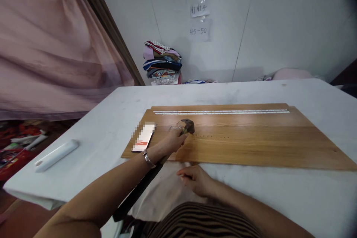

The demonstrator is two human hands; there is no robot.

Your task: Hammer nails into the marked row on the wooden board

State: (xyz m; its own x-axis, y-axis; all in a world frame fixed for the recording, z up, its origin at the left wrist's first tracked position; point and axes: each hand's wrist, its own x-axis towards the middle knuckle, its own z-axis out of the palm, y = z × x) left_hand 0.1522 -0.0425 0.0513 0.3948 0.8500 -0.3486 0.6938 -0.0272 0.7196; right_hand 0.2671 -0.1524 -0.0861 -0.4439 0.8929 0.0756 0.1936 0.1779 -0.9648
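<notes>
My left hand (173,141) is wrapped round a claw hammer (187,125) close to its metal head. The hammer's long dark handle runs back beneath my left forearm. Both are above the left part of a wooden board (264,145). Beside the hammer head lie several loose nails (175,127), partly covered by my hand. A row of small dark nails or dots (213,136) stretches rightward across the board from the hammer. My right hand (196,180) rests in front of the board's near edge, fingers loosely bent and apart, with nothing visible in it.
A phone (143,137) lies on the board's left end. Two white marked strips (223,112) run along its far edge. The white table (97,119) carries a white elongated object (57,155) at left. Folded clothes (163,63) are stacked beyond, near a pink curtain (55,44).
</notes>
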